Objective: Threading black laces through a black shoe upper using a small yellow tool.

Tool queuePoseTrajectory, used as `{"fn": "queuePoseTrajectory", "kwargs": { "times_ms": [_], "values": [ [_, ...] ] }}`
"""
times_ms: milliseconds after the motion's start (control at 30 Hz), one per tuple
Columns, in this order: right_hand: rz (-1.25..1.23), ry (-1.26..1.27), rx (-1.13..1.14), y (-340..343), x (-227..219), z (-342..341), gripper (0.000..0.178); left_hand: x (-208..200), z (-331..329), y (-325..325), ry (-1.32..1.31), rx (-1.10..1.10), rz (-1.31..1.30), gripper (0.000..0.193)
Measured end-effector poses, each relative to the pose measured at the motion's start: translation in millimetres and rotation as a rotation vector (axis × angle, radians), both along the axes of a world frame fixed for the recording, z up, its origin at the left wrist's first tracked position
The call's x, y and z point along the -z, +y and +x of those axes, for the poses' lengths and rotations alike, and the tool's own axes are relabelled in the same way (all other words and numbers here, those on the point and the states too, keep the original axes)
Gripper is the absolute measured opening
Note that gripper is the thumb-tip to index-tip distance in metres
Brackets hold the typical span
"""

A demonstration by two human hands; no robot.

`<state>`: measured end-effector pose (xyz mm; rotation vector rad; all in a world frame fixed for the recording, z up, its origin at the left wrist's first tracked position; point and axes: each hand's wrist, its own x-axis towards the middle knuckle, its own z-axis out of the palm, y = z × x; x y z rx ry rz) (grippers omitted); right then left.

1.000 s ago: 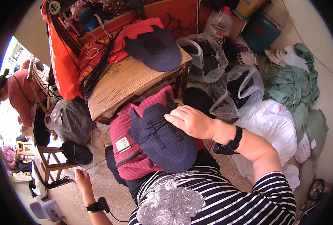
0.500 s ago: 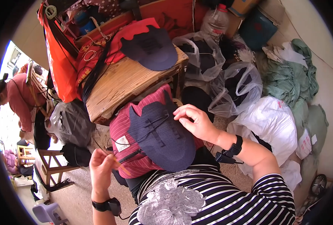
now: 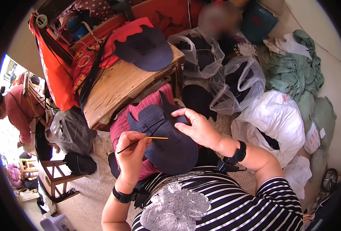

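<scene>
A dark blue shoe upper (image 3: 170,154) of textured fabric lies across my lap, on a red cloth piece with pale stripes (image 3: 147,101). Black cord crosses the upper's middle. My left hand (image 3: 132,148) is closed in a pinch round a thin yellow needle-like tool (image 3: 158,138), its tip pointing right over the upper. A dark strand or end sticks out on the other side of that hand. At the upper's right edge, my right hand (image 3: 195,128) holds it with curved index finger and thumb; its other fingers are partly hidden.
Ahead stands a wooden bench (image 3: 120,84) bearing another dark upper (image 3: 145,50), red cloth and black cords (image 3: 91,79). Clear plastic bags (image 3: 239,81) and a white sack (image 3: 278,123) fill the right side. A wooden stool (image 3: 55,173) and a person in red (image 3: 20,107) are at left.
My left hand has come from the left side in over the upper, bringing the yellow tool to its middle. The right hand has stayed at the edge, shifting slightly. The whole view has shifted a little.
</scene>
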<state>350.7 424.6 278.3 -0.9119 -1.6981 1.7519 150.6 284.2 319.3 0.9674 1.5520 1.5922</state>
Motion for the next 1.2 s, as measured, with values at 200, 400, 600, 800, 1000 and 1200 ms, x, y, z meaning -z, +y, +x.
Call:
{"fn": "queuePoseTrajectory", "kwargs": {
  "times_ms": [200,400,600,800,1000,1200],
  "values": [
    [0.999,-0.278,0.145,-1.2,-20.8,-0.2,0.038,3.6,-2.3,-7.8,0.019,-0.106,-0.069,0.011],
    [1.024,-0.327,0.005,-7.6,-34.8,11.0,0.043,13.1,-2.2,-10.8,0.231,-0.038,-0.118,0.009],
    [1.036,-0.348,0.010,-8.7,-40.0,11.3,0.043,3.1,-7.0,-10.5,0.613,0.009,-0.083,0.011],
    [0.962,-0.290,-0.053,-3.8,-34.9,10.6,0.042,-11.7,-5.1,0.1,0.538,0.046,-0.069,0.016],
    [0.713,-0.061,-0.148,1.0,-14.0,5.6,0.039,-16.8,-10.8,-6.5,0.232,0.070,-0.312,0.009],
    [0.676,-0.020,-0.180,-0.5,-12.9,1.6,0.037,-15.5,-12.2,-9.6,0.319,0.146,-0.315,0.008]
  ]
}}
